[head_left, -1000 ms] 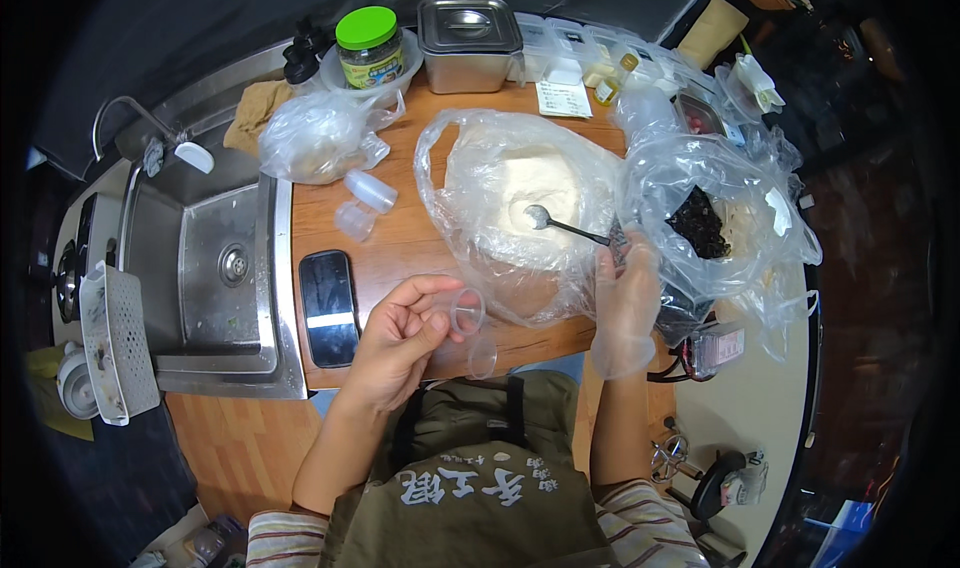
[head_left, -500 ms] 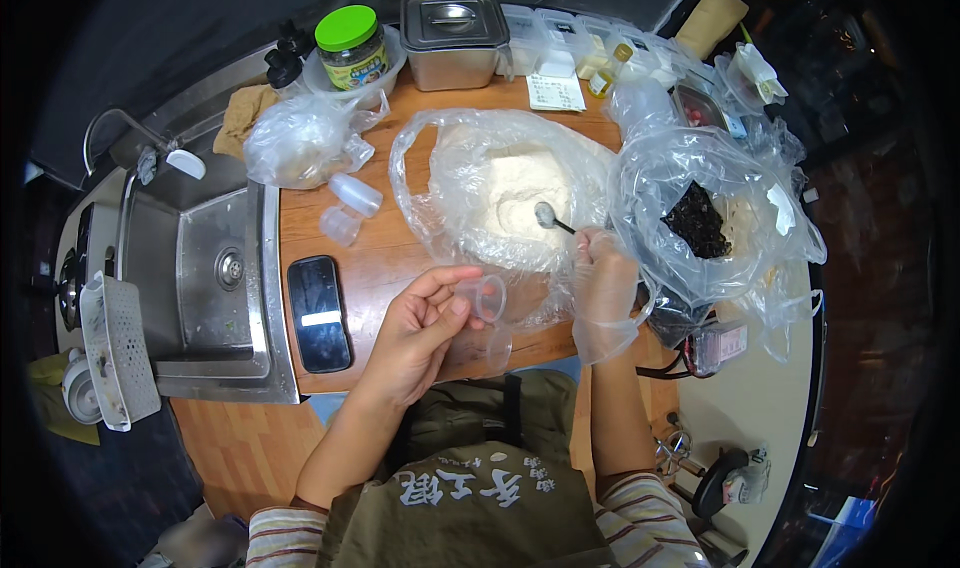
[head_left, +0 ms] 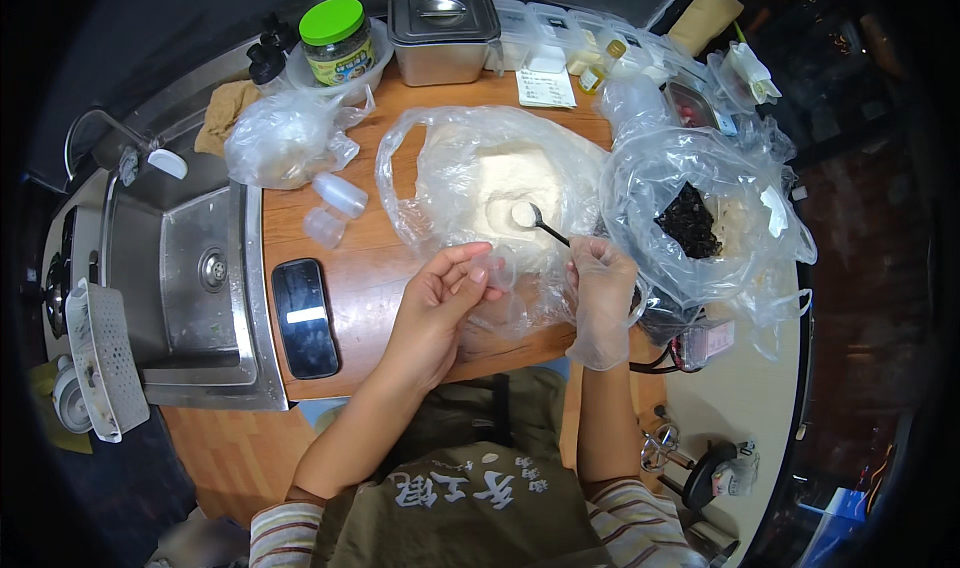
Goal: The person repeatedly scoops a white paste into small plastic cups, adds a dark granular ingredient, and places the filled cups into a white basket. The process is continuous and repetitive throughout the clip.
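My bare left hand [head_left: 447,298] holds a small clear plastic cup [head_left: 501,268] between thumb and fingers, in front of an opened plastic bag [head_left: 400,193]. Pale cream powder [head_left: 520,178] fills the middle of that bag. In a thin clear glove, my right hand [head_left: 603,303] is closed on the handle of a black measuring spoon [head_left: 548,230]. The spoon's bowl is over the powder and looks heaped with it. To the right stands another clear bag [head_left: 640,183], with dark stuff [head_left: 690,220] and a paler substance in it.
A phone [head_left: 306,318] lies at the table's left, beside the steel sink [head_left: 185,258]. Small clear cups [head_left: 325,226] and a knotted plastic bag [head_left: 285,143] are behind it. A green-lidded jar [head_left: 337,43], a lidded steel container [head_left: 443,33] and a paper note [head_left: 546,89] line the back.
The spoon has tipped and shifted left; powder now shows in its bowl. My left hand has moved the cup slightly up and to the right, nearer the powder. The whole view has shifted a little.
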The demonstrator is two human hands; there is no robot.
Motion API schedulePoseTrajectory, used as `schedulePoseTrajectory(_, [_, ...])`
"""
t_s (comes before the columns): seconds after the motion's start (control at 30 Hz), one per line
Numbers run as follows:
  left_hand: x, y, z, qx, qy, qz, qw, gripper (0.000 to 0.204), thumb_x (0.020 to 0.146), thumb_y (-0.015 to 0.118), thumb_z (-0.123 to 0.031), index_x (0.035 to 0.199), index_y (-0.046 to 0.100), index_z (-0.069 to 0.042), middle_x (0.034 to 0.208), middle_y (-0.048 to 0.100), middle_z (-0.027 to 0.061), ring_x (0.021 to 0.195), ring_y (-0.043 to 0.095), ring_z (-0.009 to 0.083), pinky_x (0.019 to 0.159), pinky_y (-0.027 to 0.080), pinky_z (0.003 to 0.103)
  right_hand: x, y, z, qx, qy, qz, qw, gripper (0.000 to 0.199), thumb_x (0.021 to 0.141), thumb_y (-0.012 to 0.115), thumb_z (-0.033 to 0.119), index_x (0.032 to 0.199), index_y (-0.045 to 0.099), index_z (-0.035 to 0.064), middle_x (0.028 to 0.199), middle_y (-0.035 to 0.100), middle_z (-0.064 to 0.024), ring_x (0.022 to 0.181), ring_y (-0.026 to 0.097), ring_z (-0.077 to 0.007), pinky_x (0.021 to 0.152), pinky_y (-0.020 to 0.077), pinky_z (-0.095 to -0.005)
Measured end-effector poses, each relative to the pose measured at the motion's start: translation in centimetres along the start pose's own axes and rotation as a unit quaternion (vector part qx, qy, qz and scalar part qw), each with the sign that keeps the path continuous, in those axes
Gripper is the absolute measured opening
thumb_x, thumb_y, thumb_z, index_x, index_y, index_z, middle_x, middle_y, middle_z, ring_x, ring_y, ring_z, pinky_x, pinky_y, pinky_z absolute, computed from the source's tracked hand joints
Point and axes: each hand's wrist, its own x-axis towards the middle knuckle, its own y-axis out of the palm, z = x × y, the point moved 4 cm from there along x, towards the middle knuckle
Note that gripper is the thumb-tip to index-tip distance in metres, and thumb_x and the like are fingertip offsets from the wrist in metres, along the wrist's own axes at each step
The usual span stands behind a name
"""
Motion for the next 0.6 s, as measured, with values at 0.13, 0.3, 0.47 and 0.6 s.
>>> schedulePoseTrajectory(0.13, [2.0,0.4,0.6,-0.03,-0.012,-0.044,0.999,0.038,0.101,0.058,-0.016,0.133,0.051,0.004,0.122,0.062,0.0135,0.104,0.06,0.02,0.098,0.047,0.032,-1.4,-0.1,2.1,0.082,0.025,-0.016,0.996,0.014,0.095,0.068,0.011,0.089,0.067,-0.0007,0.063,0.056,0.0,0.046,0.044,-0.0031,0.041,0.0319,-0.0188])
schedulePoseTrajectory(0.3, [4.4,1.2,1.0,-0.113,-0.019,-0.043,0.992,0.044,0.102,0.057,-0.015,0.138,0.043,0.007,0.124,0.058,0.0157,0.109,0.06,0.0217,0.101,0.048,0.032,-3.1,-0.7,5.2,0.056,-0.052,0.014,0.997,0.011,0.096,0.066,0.009,0.093,0.067,-0.0011,0.069,0.06,-0.0011,0.052,0.049,-0.0044,0.044,0.036,-0.0199])
schedulePoseTrajectory(0.47, [5.7,1.9,1.4,-0.162,-0.011,-0.036,0.986,0.05,0.104,0.054,-0.017,0.144,0.037,0.008,0.124,0.055,0.0132,0.113,0.058,0.0236,0.106,0.046,0.033,-4.1,0.2,6.4,-0.145,-0.34,-0.01,0.929,0.006,0.089,0.07,0.001,0.095,0.068,-0.0017,0.082,0.066,-0.0058,0.066,0.062,-0.0158,0.059,0.0494,-0.0276])
schedulePoseTrajectory(0.6, [6.2,1.5,1.6,-0.188,-0.02,-0.027,0.982,0.051,0.104,0.053,-0.017,0.146,0.035,0.008,0.124,0.053,0.0114,0.115,0.057,0.0234,0.107,0.046,0.032,-5.1,0.4,7.0,-0.245,-0.556,-0.008,0.794,0.013,0.083,0.072,-0.004,0.095,0.069,0.0005,0.088,0.068,-0.015,0.074,0.067,-0.0271,0.065,0.052,-0.032])
